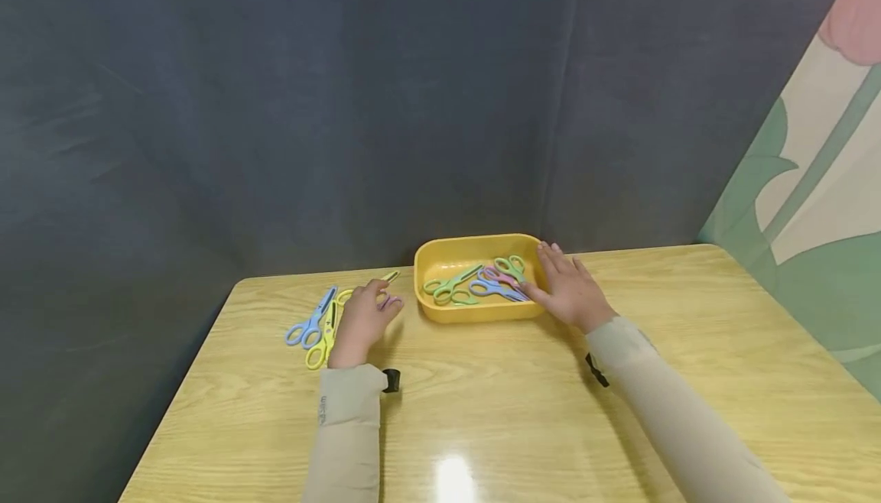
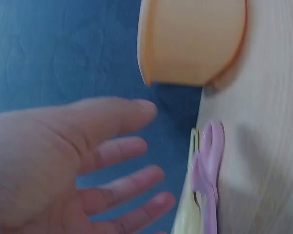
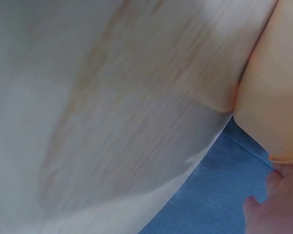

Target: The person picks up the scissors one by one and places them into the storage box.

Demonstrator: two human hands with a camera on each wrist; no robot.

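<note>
My left hand hovers over the scissors on the left of the table, fingers spread and nothing between them. Beneath and beside it lie purple-handled scissors and yellow scissors, partly hidden by the hand in the head view. Further left, blue scissors lie against another yellow pair. My right hand rests on the right end of a yellow plastic basket, its fingers straight along the rim and the thumb reaching over the inside. Within the basket are green scissors, blue scissors and pink scissors.
The basket stands near the back edge of a wooden table. Behind the table hangs a dark blue cloth. At the right is a wall painted with flowers and leaves.
</note>
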